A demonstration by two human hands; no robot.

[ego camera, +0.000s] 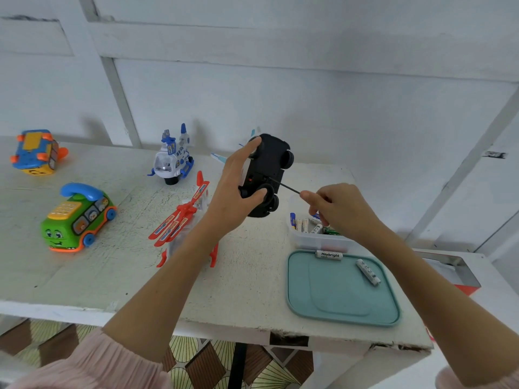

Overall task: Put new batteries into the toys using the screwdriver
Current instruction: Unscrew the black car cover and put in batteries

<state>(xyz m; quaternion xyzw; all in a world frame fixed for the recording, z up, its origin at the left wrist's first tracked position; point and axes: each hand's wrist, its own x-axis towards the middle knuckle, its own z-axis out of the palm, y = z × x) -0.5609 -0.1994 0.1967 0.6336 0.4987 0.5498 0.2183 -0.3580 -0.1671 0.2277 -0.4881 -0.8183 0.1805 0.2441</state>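
My left hand (pixel 233 189) grips a black toy car (pixel 271 161) above the table, its underside turned toward me. My right hand (pixel 341 209) pinches a thin black screwdriver (pixel 286 186), whose tip touches the car's underside near a small red part. Two loose batteries (pixel 328 254) (pixel 368 272) lie on a teal tray (pixel 342 301) at the right. Behind the tray, a clear plastic box (pixel 317 240) holds several batteries.
On the white table (pixel 112 270) stand a red-and-white helicopter toy (pixel 182 220), a blue-and-white helicopter toy (pixel 172 157), a green bus phone toy (pixel 77 217) and a blue-orange cube toy (pixel 36 153). A light blue-and-white toy (pixel 220 157) peeks out behind my left hand. A white wall rises behind.
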